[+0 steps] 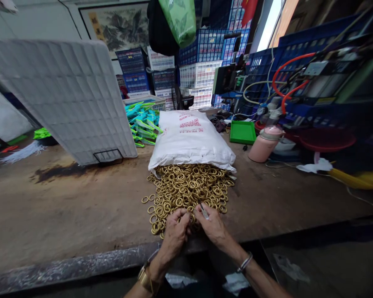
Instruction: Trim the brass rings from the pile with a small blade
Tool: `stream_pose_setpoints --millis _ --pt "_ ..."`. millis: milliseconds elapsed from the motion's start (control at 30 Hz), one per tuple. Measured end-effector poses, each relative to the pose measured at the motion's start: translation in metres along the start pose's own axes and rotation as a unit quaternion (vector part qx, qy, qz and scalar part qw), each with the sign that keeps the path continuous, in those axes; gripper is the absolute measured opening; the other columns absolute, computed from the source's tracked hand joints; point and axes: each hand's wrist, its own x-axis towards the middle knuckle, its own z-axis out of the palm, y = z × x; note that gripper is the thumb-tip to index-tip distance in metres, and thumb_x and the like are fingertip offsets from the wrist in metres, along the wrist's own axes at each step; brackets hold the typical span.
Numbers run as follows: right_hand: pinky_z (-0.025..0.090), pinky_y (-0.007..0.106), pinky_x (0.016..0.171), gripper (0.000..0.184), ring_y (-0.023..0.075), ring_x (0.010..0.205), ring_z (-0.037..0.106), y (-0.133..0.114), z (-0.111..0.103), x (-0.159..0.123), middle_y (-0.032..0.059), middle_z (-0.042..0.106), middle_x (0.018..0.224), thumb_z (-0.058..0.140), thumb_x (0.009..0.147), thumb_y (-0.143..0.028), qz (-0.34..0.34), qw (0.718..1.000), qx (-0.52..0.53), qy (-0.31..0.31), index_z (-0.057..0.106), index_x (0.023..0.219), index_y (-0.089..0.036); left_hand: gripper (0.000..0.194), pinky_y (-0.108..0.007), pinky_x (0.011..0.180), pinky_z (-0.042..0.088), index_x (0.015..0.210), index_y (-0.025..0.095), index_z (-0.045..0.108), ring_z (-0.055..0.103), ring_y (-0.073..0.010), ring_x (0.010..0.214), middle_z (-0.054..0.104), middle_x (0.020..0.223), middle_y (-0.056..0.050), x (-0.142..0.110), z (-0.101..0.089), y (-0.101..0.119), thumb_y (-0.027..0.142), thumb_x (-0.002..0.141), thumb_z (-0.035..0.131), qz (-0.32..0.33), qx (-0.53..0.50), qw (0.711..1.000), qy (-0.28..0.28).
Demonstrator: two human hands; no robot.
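Note:
A heap of gold-coloured rings [189,186] spills from the mouth of a white sack [189,138] onto the table. At the heap's near edge, my left hand [175,231] is closed in a pinch; what its fingertips hold is too small to make out. Close beside it, my right hand [216,227] is closed around a small metal tool with a pale, blade-like part [204,212] showing between thumb and fingers. Both sets of fingertips nearly meet, with rings around and beneath them.
A white ribbed panel [68,99] leans on a wire stand [108,156] at the left. Green and blue plastic pieces [143,124] lie behind the sack. A green tray [242,132], a pink bottle [265,145] and a machine with orange hoses [323,78] occupy the right.

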Motion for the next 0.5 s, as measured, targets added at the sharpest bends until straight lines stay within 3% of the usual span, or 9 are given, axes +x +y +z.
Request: stream_pose_setpoints --millis 267,500 --pt "0.036 0.021 0.049 0.021 0.0103 0.051 0.04 -0.0081 -0.003 0.0007 -0.0046 0.043 0.053 0.043 0.072 -0.037 0.012 0.999 0.035 -0.022 0.044 0.061 -0.02 0.027 -0.013 0.032 0.024 0.079 0.015 0.056 0.038 -0.0038 0.037 0.048 0.055 0.004 -0.0034 -0.0009 0.0036 0.04 0.07 0.057 -0.028 -0.084 0.991 -0.101" --pt "0.033 0.019 0.045 0.02 0.0091 0.049 0.037 -0.0056 -0.0023 0.0007 -0.0058 0.039 0.05 0.043 0.072 -0.036 -0.008 0.999 0.026 -0.02 0.043 0.059 -0.02 0.029 -0.013 0.032 0.021 0.073 0.016 0.049 0.037 -0.0034 0.038 0.045 0.053 0.006 -0.0034 -0.0041 0.0034 0.039 0.064 0.063 -0.093 -0.168 0.976 -0.1"
